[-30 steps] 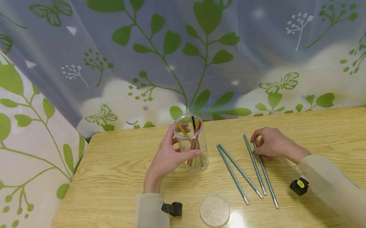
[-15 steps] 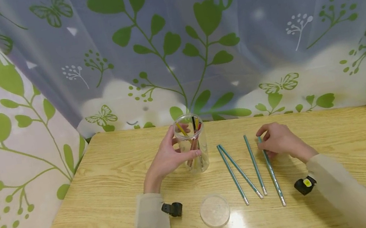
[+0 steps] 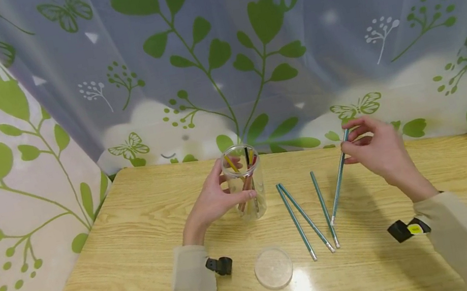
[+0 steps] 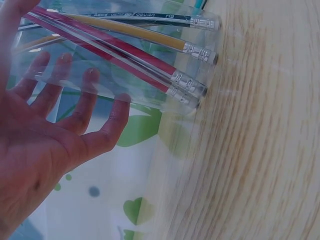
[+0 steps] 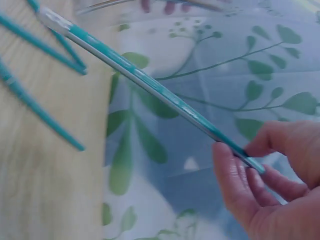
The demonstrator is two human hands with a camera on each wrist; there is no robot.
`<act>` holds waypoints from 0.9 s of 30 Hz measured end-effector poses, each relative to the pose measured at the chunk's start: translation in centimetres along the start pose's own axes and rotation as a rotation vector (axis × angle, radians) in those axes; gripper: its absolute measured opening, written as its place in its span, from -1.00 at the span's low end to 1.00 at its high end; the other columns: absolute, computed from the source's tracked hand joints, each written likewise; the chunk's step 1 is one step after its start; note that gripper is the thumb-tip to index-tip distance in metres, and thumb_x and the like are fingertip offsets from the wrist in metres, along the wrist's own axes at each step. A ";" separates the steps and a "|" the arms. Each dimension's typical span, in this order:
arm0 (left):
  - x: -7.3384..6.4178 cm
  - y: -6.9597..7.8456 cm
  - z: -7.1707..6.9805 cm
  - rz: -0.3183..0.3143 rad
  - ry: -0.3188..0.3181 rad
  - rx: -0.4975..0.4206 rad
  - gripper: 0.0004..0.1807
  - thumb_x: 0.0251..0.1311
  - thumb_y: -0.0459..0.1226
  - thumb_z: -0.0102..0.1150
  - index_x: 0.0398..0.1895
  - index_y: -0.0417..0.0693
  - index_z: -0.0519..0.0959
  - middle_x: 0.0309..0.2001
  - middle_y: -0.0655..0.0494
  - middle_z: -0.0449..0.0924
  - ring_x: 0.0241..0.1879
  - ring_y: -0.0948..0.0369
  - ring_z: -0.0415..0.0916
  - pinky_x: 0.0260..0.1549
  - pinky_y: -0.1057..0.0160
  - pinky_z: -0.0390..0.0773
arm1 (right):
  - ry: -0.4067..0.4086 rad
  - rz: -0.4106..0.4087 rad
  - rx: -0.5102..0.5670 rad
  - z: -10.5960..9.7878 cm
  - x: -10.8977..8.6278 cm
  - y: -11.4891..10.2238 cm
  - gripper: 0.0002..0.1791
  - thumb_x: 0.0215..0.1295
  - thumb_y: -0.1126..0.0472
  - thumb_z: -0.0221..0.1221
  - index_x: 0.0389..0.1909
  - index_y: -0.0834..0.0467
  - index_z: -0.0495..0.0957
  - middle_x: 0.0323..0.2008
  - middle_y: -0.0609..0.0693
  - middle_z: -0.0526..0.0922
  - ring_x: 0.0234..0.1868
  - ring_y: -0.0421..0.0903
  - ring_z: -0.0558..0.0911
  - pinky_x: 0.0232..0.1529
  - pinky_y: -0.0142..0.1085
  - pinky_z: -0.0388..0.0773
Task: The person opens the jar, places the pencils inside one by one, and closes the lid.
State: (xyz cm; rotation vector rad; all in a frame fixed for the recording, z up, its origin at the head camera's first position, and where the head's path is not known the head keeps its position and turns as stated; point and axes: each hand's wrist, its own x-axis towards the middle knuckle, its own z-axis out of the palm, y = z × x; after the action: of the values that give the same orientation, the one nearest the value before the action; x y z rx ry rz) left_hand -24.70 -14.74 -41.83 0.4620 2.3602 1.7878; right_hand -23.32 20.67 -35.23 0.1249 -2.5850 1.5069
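My left hand (image 3: 211, 203) grips a clear jar (image 3: 261, 197) that stands upright near the table's back edge. Inside it lean several pencils: red ones (image 4: 127, 62), a yellow one (image 4: 135, 31) and a dark one marked HB (image 4: 150, 19), eraser ends at the bottom. With thumb and fingers my right hand (image 3: 380, 149) pinches a teal pencil (image 3: 339, 184) near its upper end, right of the jar. This pencil slants, its silver ferrule and eraser end (image 5: 55, 21) pointing down. Three more teal pencils (image 3: 305, 217) lie on the table between the hands.
A round clear lid (image 3: 273, 268) lies on the wood-grain table (image 3: 137, 233) in front of the jar. Behind the table's back edge hangs a curtain (image 3: 224, 90) with leaves and butterflies. Black straps with devices (image 3: 220, 266) sit at both wrists.
My right hand first slid the rightmost teal pencil to the right, then raised its held end up and back, so it now slants. The left hand and jar have stayed put.
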 end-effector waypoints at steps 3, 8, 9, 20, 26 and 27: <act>0.0 0.0 0.0 -0.002 -0.001 0.005 -0.20 0.02 -0.17 0.60 0.32 0.26 0.35 0.28 0.22 0.39 0.36 0.03 0.39 0.24 -0.16 0.53 | 0.091 -0.057 0.129 -0.4 -0.2 -1.0 -0.65 0.32 0.40 0.19 0.09 0.07 0.52 -0.23 -0.05 0.50 -0.36 -0.32 0.65 -0.35 -0.35 0.75; 0.1 -0.1 0.0 -0.003 0.000 0.014 -0.19 0.03 -0.16 0.59 0.33 0.23 0.35 0.28 0.23 0.39 0.36 0.03 0.39 0.25 -0.13 0.53 | 0.219 -0.193 0.430 -0.5 -0.5 -2.5 -0.61 0.22 0.56 0.21 -0.02 0.10 0.59 -0.27 0.00 0.51 -0.39 -0.22 0.66 -0.41 -0.36 0.73; 0.1 0.0 0.0 -0.003 0.000 0.014 -0.18 0.02 -0.17 0.60 0.34 0.21 0.34 0.28 0.22 0.39 0.36 0.03 0.39 0.25 -0.14 0.53 | 0.239 -0.224 0.488 -0.5 -0.5 -2.7 -0.61 0.20 0.59 0.21 -0.03 0.15 0.59 -0.28 0.03 0.51 -0.40 -0.20 0.66 -0.42 -0.35 0.73; 0.1 -0.1 0.0 0.005 0.000 0.014 -0.15 0.02 -0.17 0.60 0.37 0.19 0.33 0.28 0.23 0.39 0.36 0.02 0.38 0.23 -0.13 0.54 | 0.346 -0.455 0.733 0.0 -0.7 -5.3 -0.63 0.11 0.68 0.19 -0.06 0.36 0.56 -0.27 0.12 0.57 -0.35 -0.06 0.71 -0.37 -0.27 0.75; 0.1 -0.1 0.0 0.005 0.003 0.021 -0.18 0.02 -0.17 0.60 0.33 0.27 0.34 0.29 0.24 0.39 0.35 0.02 0.39 0.24 -0.14 0.53 | 0.373 -0.556 0.769 0.6 -0.6 -6.9 -0.61 0.09 0.73 0.17 -0.07 0.39 0.57 -0.32 0.15 0.56 -0.40 -0.05 0.71 -0.37 -0.22 0.76; 0.1 -0.1 0.0 0.006 0.004 0.021 -0.19 0.01 -0.17 0.60 0.33 0.29 0.34 0.29 0.24 0.39 0.35 0.01 0.39 0.24 -0.14 0.53 | 0.379 -0.566 0.771 0.7 -0.7 -7.2 -0.61 0.08 0.74 0.17 -0.08 0.38 0.57 -0.32 0.16 0.56 -0.40 -0.04 0.70 -0.37 -0.22 0.76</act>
State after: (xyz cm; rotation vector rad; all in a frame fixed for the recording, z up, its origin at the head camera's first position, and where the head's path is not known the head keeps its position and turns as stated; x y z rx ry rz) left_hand -24.80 -14.72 -41.94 0.4692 2.3842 1.7697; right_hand -21.66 16.50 -29.49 0.5343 -1.4047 1.9315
